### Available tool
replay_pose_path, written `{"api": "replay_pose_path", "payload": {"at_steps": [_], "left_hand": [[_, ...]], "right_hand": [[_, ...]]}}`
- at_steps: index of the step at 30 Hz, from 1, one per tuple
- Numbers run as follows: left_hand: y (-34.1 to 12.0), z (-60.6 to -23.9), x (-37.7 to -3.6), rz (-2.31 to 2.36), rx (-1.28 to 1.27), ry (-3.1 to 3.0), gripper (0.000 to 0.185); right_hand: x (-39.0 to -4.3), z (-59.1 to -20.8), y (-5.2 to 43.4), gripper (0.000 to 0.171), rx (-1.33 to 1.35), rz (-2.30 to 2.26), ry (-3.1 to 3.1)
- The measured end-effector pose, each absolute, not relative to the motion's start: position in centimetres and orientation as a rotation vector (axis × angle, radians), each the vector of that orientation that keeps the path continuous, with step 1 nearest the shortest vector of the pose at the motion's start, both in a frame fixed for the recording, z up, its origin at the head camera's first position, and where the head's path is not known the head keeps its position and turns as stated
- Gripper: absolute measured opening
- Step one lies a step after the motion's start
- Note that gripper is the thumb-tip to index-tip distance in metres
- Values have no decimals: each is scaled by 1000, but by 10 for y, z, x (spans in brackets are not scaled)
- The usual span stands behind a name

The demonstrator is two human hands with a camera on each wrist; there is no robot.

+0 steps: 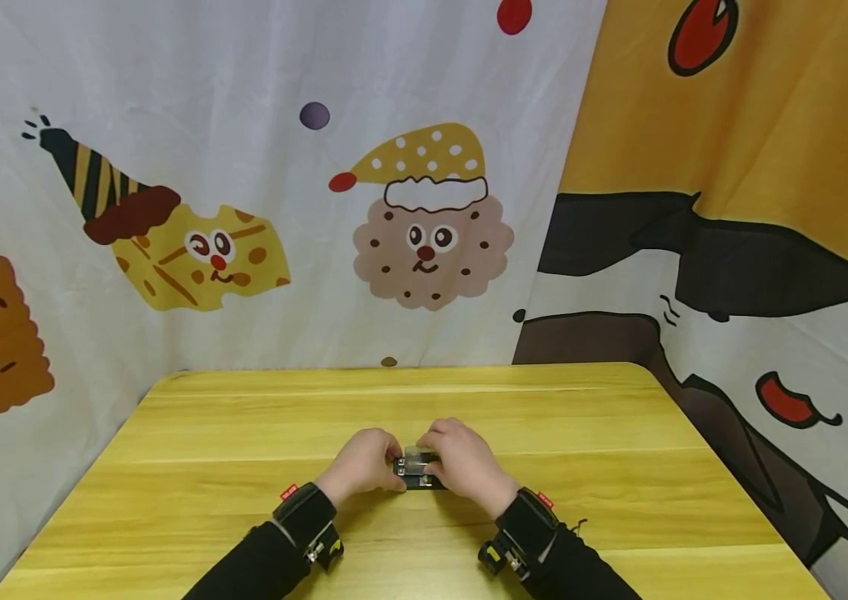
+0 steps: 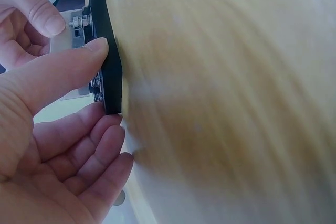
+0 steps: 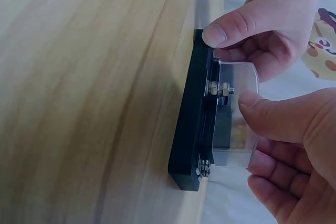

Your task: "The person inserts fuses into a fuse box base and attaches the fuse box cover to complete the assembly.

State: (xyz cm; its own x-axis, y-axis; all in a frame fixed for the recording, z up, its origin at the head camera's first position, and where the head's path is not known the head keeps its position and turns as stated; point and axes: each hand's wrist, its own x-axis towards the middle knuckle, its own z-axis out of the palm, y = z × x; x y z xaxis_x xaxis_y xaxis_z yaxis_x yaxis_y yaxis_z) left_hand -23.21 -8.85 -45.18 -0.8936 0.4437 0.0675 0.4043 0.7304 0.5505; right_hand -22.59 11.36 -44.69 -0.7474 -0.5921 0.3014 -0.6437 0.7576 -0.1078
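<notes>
At six o'clock in the head view, two black sleeves are reaching in, each ending in a black wrist strap with a small camera. Just beyond them, the left hand (image 1: 361, 467) and the right hand (image 1: 466, 463) are closing in from nine and three o'clock on a small black block (image 1: 418, 477) that is lying flat on the wooden table (image 1: 207, 467), slightly nearer than the tabletop's middle.

The left wrist view shows the left hand's thumb pressing against the edge of the block's flat, matte black base (image 2: 107, 72), with its fingers curling beneath the end: it is pinching the block. The right wrist view shows the same base as a thick, square-edged slab (image 3: 189, 129) carrying small steel nuts and bolts (image 3: 220, 87) and a clear plastic cover (image 3: 239, 114), smooth and rounded at the corners. The right hand's thumb and fingers are gripping that cover from either side, while the left hand's thumb is touching the slab's far end.

The table is showing a smooth, yellow grain with rounded corners. Behind it, from ten to two o'clock, a soft fabric backdrop (image 1: 244, 167) is hanging, printed with cartoon biscuits and cheese.
</notes>
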Motion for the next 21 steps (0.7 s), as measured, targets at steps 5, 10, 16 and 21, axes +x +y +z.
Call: {"api": "replay_pose_path", "payload": {"at_steps": [5, 10, 16, 21], "left_hand": [[-88, -453, -232, 897, 704, 2853, 37], [-89, -454, -231, 891, 704, 2860, 37], [-89, -455, -231, 883, 704, 2858, 36], [-89, -453, -232, 852, 748, 2865, 36]], "right_hand": [[-225, -448, 114, 27, 953, 292, -2729], [-225, -450, 114, 26, 952, 309, -2729], [-225, -452, 116, 26, 959, 339, -2723], [-225, -452, 117, 28, 969, 365, -2718]]}}
